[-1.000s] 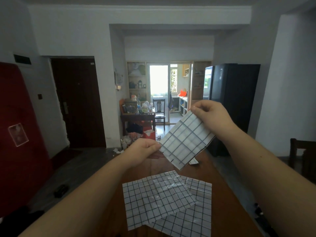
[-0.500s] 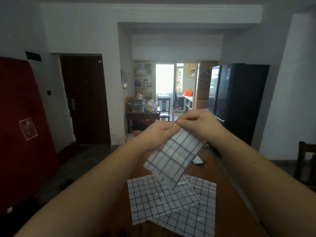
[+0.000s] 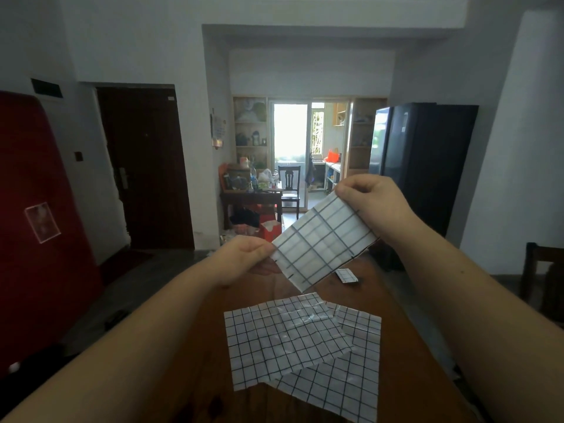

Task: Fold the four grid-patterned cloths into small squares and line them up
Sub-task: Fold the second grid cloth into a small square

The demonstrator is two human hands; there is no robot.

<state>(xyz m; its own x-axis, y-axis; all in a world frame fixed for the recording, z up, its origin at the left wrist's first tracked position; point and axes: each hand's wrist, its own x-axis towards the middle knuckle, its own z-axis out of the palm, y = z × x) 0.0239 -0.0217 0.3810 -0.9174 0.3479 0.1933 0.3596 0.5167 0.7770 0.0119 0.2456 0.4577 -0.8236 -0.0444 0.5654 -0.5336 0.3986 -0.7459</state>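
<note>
I hold a folded grid-patterned cloth (image 3: 323, 242) up in the air above the wooden table (image 3: 406, 355). My left hand (image 3: 244, 257) pinches its lower left corner and my right hand (image 3: 370, 203) pinches its upper right corner, so it hangs stretched on a slant. Two unfolded grid cloths lie overlapping on the table below: the top cloth (image 3: 283, 337) to the left, the lower cloth (image 3: 345, 377) sticking out to the right. A small folded grid square (image 3: 346, 275) lies at the table's far end.
A dark chair (image 3: 543, 276) stands at the right of the table. A black fridge (image 3: 424, 166) is behind my right hand, a red panel (image 3: 36, 227) at the left. A cluttered side table (image 3: 250, 196) and a chair stand in the background.
My hands came together at the cloth's top half a second ago, then spread apart again. The cloth is pulled taut between them and looks narrower than a second ago.
</note>
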